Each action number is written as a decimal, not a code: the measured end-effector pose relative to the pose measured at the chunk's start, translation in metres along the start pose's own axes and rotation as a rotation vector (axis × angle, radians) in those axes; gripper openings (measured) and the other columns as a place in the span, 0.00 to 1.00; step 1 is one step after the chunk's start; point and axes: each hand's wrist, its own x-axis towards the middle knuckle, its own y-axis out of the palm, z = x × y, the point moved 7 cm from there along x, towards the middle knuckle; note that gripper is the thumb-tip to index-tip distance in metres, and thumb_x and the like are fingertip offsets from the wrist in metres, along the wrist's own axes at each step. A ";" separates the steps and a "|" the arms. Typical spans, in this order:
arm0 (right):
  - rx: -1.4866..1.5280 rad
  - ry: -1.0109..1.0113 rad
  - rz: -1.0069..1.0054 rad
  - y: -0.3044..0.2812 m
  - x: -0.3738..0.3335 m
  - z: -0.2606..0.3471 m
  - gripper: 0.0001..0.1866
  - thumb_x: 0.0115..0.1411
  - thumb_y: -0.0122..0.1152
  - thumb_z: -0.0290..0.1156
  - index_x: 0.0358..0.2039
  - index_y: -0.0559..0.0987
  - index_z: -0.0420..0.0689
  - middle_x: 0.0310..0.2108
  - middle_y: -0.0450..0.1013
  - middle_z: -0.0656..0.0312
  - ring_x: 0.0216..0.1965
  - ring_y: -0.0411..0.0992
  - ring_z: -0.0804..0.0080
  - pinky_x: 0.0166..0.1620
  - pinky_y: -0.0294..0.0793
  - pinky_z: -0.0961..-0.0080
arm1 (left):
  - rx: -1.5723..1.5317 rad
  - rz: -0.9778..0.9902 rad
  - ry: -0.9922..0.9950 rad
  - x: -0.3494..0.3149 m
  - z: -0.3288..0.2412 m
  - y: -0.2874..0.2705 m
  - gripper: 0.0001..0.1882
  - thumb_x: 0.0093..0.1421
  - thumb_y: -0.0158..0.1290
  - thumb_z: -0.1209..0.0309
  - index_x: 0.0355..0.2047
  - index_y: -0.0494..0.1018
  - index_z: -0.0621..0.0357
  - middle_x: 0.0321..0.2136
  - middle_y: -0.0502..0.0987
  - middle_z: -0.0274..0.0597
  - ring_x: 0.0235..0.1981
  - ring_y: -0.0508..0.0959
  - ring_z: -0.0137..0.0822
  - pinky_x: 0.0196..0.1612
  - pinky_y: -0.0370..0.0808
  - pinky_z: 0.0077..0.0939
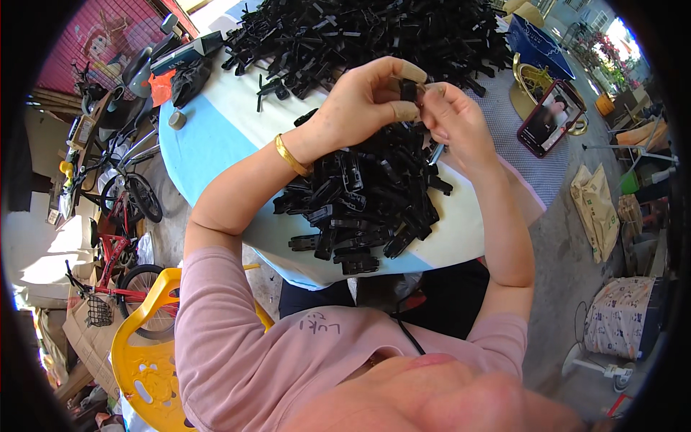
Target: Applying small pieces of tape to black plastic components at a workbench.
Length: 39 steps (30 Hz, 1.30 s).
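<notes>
My left hand (pixel 360 108) is raised over the table, its thumb and fingers closed around a small black plastic part (pixel 408 90). Pale coverings wrap some of its fingertips. Close against that part, my right hand (pixel 462 128) is closed in a pinch. A slim pale-blue tool (pixel 436 153) sticks out below the right palm; its other end is hidden by the fingers. Beneath both hands lies a near heap of black plastic parts (pixel 353 194), reaching toward the table's front edge. A far larger heap of similar black parts (pixel 360 36) covers the back of the table.
A striped cloth covers the round table (pixel 209 155). To the right, a phone (pixel 551 119) leans by a gold-coloured pot (pixel 520 97), with a blue box (pixel 536 47) behind. A small round lid (pixel 177 120) sits at left. A yellow chair (pixel 147 345) stands beside me.
</notes>
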 end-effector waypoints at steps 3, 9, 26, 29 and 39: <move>0.003 -0.050 0.049 0.006 -0.001 0.002 0.08 0.59 0.53 0.31 0.35 0.73 0.40 0.19 0.65 0.71 0.16 0.56 0.92 0.18 0.51 0.95 | 0.059 -0.024 0.020 0.002 0.006 -0.010 0.18 0.49 0.55 0.81 0.42 0.67 0.65 0.31 0.73 0.36 0.31 0.73 0.21 0.37 0.73 0.16; -0.338 -0.165 -0.011 0.003 -0.002 0.007 0.10 0.59 0.50 0.30 0.37 0.76 0.38 0.17 0.66 0.71 0.16 0.55 0.93 0.18 0.48 0.94 | 0.181 -0.056 0.003 0.000 0.007 -0.012 0.16 0.49 0.57 0.78 0.39 0.68 0.65 0.26 0.73 0.35 0.27 0.72 0.19 0.33 0.72 0.14; -0.353 -0.202 -0.011 -0.022 0.005 0.026 0.13 0.57 0.53 0.33 0.39 0.75 0.37 0.22 0.69 0.72 0.22 0.62 0.90 0.23 0.59 0.92 | 0.609 -0.020 0.229 -0.005 -0.036 -0.001 0.16 0.50 0.55 0.79 0.41 0.68 0.63 0.34 0.75 0.37 0.31 0.74 0.22 0.35 0.73 0.17; -0.907 -0.448 -0.327 -0.081 0.019 0.026 0.12 0.56 0.53 0.32 0.39 0.76 0.42 0.21 0.71 0.69 0.21 0.66 0.84 0.25 0.64 0.87 | 0.590 -0.021 0.110 -0.002 -0.027 -0.006 0.13 0.52 0.53 0.78 0.40 0.70 0.62 0.34 0.76 0.37 0.30 0.74 0.21 0.35 0.72 0.16; -1.463 -0.373 -0.084 -0.055 0.057 -0.035 0.09 0.50 0.52 0.31 0.32 0.79 0.53 0.26 0.74 0.59 0.30 0.72 0.60 0.34 0.72 0.69 | 0.748 0.507 0.147 -0.013 -0.018 0.032 0.19 0.48 0.50 0.81 0.43 0.71 0.60 0.38 0.75 0.43 0.44 0.72 0.34 0.49 0.66 0.26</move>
